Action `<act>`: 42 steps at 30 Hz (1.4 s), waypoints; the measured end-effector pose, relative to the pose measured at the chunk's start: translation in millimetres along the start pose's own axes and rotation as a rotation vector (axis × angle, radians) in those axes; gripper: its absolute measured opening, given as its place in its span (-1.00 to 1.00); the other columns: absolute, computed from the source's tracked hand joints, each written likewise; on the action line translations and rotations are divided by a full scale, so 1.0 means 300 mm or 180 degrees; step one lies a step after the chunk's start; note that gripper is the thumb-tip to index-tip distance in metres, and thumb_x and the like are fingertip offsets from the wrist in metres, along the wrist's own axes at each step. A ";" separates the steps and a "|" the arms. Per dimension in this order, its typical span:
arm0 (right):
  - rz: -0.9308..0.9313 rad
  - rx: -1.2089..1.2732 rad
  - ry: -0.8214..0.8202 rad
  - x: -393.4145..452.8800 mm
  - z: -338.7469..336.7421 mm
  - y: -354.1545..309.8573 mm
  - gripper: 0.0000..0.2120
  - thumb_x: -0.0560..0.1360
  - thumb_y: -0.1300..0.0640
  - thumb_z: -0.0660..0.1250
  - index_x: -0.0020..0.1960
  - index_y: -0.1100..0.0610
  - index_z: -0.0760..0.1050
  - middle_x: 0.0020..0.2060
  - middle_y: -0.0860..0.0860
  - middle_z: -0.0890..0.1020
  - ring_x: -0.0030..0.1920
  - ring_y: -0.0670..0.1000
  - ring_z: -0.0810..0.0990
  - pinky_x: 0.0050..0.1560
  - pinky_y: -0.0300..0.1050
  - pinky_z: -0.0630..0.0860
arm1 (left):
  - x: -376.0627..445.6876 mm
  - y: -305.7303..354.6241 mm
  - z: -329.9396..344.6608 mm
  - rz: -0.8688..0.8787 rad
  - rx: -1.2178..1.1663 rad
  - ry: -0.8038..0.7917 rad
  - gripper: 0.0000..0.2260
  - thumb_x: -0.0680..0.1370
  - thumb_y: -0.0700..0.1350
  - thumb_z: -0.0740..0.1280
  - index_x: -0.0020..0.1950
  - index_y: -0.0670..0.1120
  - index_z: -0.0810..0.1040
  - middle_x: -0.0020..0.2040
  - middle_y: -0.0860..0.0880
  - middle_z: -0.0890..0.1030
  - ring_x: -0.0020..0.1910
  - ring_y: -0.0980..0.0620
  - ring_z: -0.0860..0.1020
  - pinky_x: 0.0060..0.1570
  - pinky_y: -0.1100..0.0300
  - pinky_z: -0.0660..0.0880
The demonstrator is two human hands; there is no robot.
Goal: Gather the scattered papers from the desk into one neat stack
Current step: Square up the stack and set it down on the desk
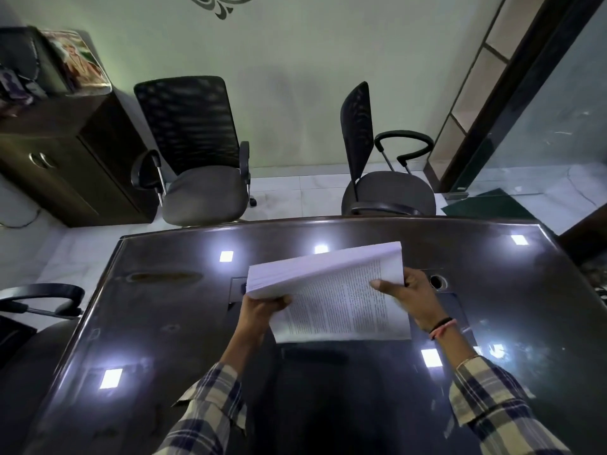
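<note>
A thick stack of white printed papers is held above the dark glossy desk, near its middle. The top sheets curl upward at the far edge, showing a page of dense text beneath. My left hand grips the stack's left near corner from below. My right hand holds the right side, with the thumb pressed on the printed page. No loose sheets show elsewhere on the desk.
Two black mesh office chairs stand beyond the desk's far edge. A dark wooden cabinet is at the back left, a glass partition at the right. A chair armrest sits at the desk's left. A round cable hole lies beside my right hand.
</note>
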State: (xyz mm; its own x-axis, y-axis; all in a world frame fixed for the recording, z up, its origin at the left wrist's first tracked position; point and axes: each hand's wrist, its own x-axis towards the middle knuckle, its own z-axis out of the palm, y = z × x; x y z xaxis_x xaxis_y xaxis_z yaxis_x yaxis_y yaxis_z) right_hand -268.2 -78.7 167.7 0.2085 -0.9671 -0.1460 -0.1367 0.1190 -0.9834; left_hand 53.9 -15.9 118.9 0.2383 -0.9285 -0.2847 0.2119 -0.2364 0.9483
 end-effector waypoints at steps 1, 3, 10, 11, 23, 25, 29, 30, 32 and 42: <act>0.0093 -0.0099 0.0176 -0.006 0.010 0.018 -0.81 0.43 0.24 0.54 0.04 0.23 0.69 -0.07 0.11 0.76 -0.05 0.12 0.74 -0.08 -0.07 0.70 | -0.006 0.009 0.023 -0.0016 0.0220 0.0200 -0.69 0.35 -0.32 0.63 0.05 -0.23 0.68 -0.07 -0.12 0.73 -0.07 -0.07 0.69 -0.14 0.14 0.64; 0.0187 -0.0139 0.0532 -0.019 0.040 0.058 -0.85 0.37 0.26 0.60 -0.08 0.17 0.71 -0.17 0.04 0.77 -0.16 0.05 0.74 -0.19 -0.14 0.68 | -0.020 0.019 0.080 0.0004 0.0542 0.0646 -0.74 0.39 -0.36 0.59 0.02 -0.19 0.66 -0.12 -0.02 0.71 -0.15 0.04 0.66 -0.25 0.32 0.59; 0.0077 0.0019 0.1212 -0.086 0.164 0.202 -0.82 0.42 0.29 0.57 0.00 0.15 0.69 -0.21 -0.03 0.74 -0.21 -0.16 0.68 -0.23 -0.27 0.61 | -0.070 -0.061 0.182 0.0237 0.0270 0.1190 -0.73 0.48 -0.34 0.50 0.00 0.02 0.61 -0.08 -0.01 0.70 -0.13 0.11 0.66 -0.20 0.29 0.60; 0.0136 0.0081 0.1285 -0.095 0.178 0.225 -0.82 0.43 0.30 0.55 0.00 0.12 0.68 -0.21 -0.05 0.74 -0.20 -0.18 0.68 -0.21 -0.27 0.62 | -0.076 -0.079 0.180 0.0208 0.0315 0.1194 -0.75 0.48 -0.33 0.50 -0.01 0.01 0.61 -0.09 -0.03 0.70 -0.14 0.11 0.66 -0.19 0.25 0.61; 0.0478 -0.0705 0.0817 -0.150 0.166 0.403 -0.84 0.53 0.39 0.42 0.04 0.20 0.67 -0.18 0.02 0.71 -0.18 -0.35 0.64 -0.12 -0.31 0.55 | -0.098 -0.219 0.078 -0.0190 0.0928 0.0943 -0.63 0.47 -0.43 0.41 -0.03 0.06 0.65 -0.16 0.08 0.72 -0.12 0.08 0.67 -0.20 0.38 0.57; 0.0464 -0.0691 0.0854 -0.146 0.161 0.418 -0.81 0.51 0.38 0.45 -0.01 0.12 0.69 -0.19 0.01 0.72 -0.17 -0.25 0.67 -0.10 -0.18 0.58 | -0.097 -0.214 0.074 -0.0038 0.0940 0.0920 -0.62 0.47 -0.44 0.42 -0.05 0.08 0.65 -0.17 0.11 0.72 -0.14 0.12 0.67 -0.16 0.32 0.58; 0.0598 -0.0315 0.0711 -0.152 0.150 0.387 -0.78 0.45 0.27 0.54 0.05 0.08 0.65 -0.16 -0.13 0.72 -0.12 -0.19 0.68 -0.10 -0.26 0.57 | -0.101 -0.218 0.057 -0.0006 0.0821 0.0621 -0.71 0.44 -0.27 0.57 0.07 0.01 0.64 -0.04 0.04 0.72 -0.01 0.08 0.69 -0.04 0.27 0.61; 0.0573 -0.0168 0.0711 -0.153 0.145 0.373 -0.69 0.45 0.23 0.57 0.16 0.09 0.63 -0.05 -0.14 0.71 -0.04 -0.24 0.68 -0.06 -0.32 0.58 | -0.103 -0.220 0.051 0.0044 0.0763 0.0580 -0.65 0.43 -0.18 0.61 0.16 -0.01 0.62 0.03 0.05 0.71 0.03 0.11 0.69 0.01 0.25 0.62; 0.0449 0.0083 0.0737 -0.144 0.140 0.337 -0.57 0.47 0.10 0.54 0.31 0.06 0.57 0.13 -0.12 0.70 0.15 -0.22 0.65 0.07 -0.32 0.58 | -0.104 -0.198 0.057 0.0069 0.0612 0.0675 -0.54 0.42 0.05 0.59 0.25 0.01 0.56 0.10 0.06 0.69 0.07 0.17 0.67 0.04 0.24 0.61; 0.0260 -0.0080 0.1277 -0.062 0.151 0.274 -0.88 0.53 0.11 0.48 0.07 0.05 0.69 0.04 -0.08 0.73 0.13 -0.10 0.66 0.29 0.06 0.55 | -0.073 -0.098 0.125 -0.0051 0.0460 0.1193 -0.75 0.56 0.04 0.48 0.06 -0.11 0.58 0.02 -0.02 0.62 -0.04 0.09 0.59 -0.17 0.35 0.51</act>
State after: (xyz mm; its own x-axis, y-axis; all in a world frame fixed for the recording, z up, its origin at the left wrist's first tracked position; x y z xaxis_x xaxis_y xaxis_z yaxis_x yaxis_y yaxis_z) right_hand -239.4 -40.8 84.5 -0.1975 -0.9663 -0.1653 -0.1620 0.1984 -0.9666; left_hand 7.0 0.6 102.4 0.5710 -0.7619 -0.3057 0.0892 -0.3126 0.9457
